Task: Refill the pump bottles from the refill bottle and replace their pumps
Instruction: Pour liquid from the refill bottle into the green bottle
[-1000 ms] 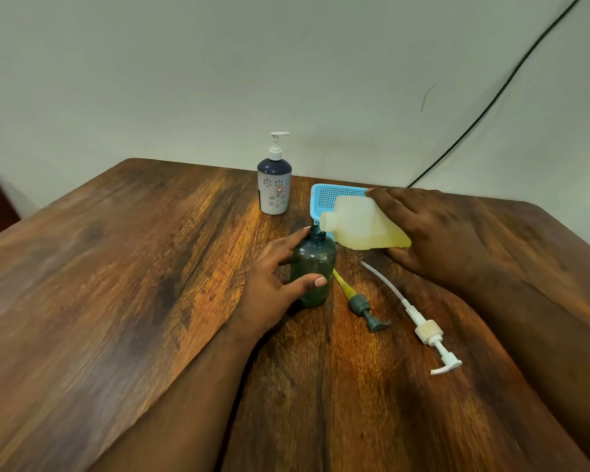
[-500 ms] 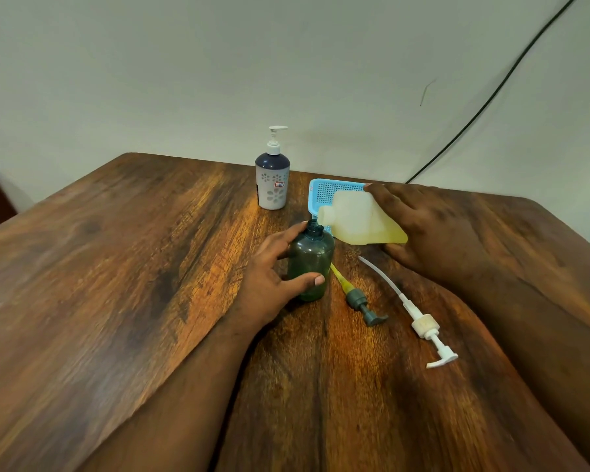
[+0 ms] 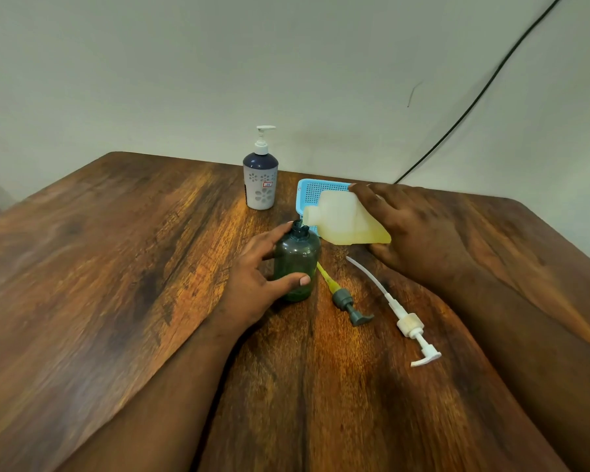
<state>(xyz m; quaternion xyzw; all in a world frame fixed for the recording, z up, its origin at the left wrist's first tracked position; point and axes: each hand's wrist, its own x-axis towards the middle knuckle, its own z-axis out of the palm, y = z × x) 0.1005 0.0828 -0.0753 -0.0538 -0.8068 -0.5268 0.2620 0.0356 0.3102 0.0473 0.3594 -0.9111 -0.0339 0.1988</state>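
Note:
A dark green pump bottle (image 3: 297, 260) stands upright in the middle of the wooden table (image 3: 116, 284), its neck uncapped. My left hand (image 3: 256, 281) wraps around its left side. My right hand (image 3: 413, 233) holds a translucent refill bottle (image 3: 344, 219) tipped on its side, with yellow liquid pooled along its lower side. Its spout sits right at the green bottle's neck. A grey pump with a yellow tube (image 3: 344, 298) lies on the table just right of the green bottle. Farther right lies a white pump (image 3: 402, 318). A white and navy pump bottle (image 3: 260, 182) stands behind with its pump on.
A blue plastic mesh basket (image 3: 315, 192) lies behind the refill bottle, partly hidden by it. A black cable (image 3: 474, 97) runs down the wall at the back right. The table's far edge meets the pale wall.
Both hands and both bottles hold the same pose. The view has shifted slightly, nothing on the table has moved.

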